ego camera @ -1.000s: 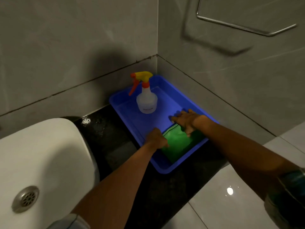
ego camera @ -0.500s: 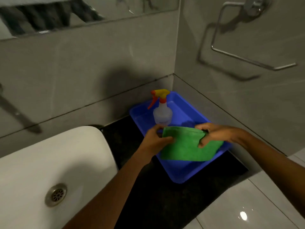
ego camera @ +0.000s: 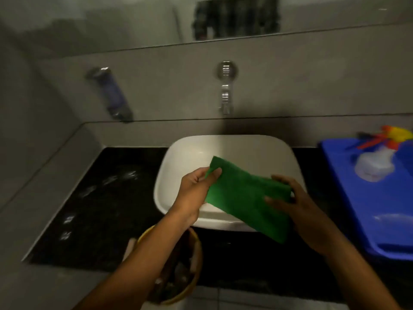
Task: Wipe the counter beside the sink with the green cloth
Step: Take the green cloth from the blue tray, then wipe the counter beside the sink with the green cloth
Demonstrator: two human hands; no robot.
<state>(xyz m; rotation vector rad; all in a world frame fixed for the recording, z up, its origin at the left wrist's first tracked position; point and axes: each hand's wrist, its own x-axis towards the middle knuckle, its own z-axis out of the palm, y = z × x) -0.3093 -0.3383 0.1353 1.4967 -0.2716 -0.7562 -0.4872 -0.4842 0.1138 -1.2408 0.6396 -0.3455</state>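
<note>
The green cloth [ego camera: 245, 198] hangs in the air over the front half of the white sink [ego camera: 225, 151]. My left hand [ego camera: 196, 189] pinches its upper left corner between thumb and fingers. My right hand [ego camera: 290, 202] grips its right edge, fingers curled over the fabric. The black counter [ego camera: 100, 204] left of the sink shows wet, shiny patches; a narrower strip of it lies to the right of the basin.
A blue tray [ego camera: 375, 211] on the right counter holds a clear spray bottle [ego camera: 375, 164] with a yellow and orange trigger. A chrome tap [ego camera: 225, 90] juts from the wall above the basin. A yellow-rimmed bin [ego camera: 190, 276] stands below the counter's front edge.
Both hands lifted the cloth out of the blue tray and carried it left over the sink. The view swung left, so the tray now sits at the right edge.
</note>
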